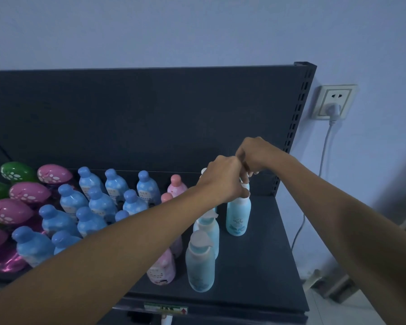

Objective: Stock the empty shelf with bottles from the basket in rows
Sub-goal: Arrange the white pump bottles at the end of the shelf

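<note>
Dim bluish wall [197,31], plugged socket [333,102]

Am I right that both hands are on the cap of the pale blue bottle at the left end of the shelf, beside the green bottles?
Not quite. The head view shows the left hand and right hand on the cap of the pale blue bottle at the right end of the shelf, far from the green bottles.

Single head cam, wide-angle, sits above and in front of the shelf [256,266], facing forward and down at its dark back panel [150,118]. Close range: both forearms reach in from the bottom edge. Wall socket [333,102] lies right of the shelf; no second view.
</note>
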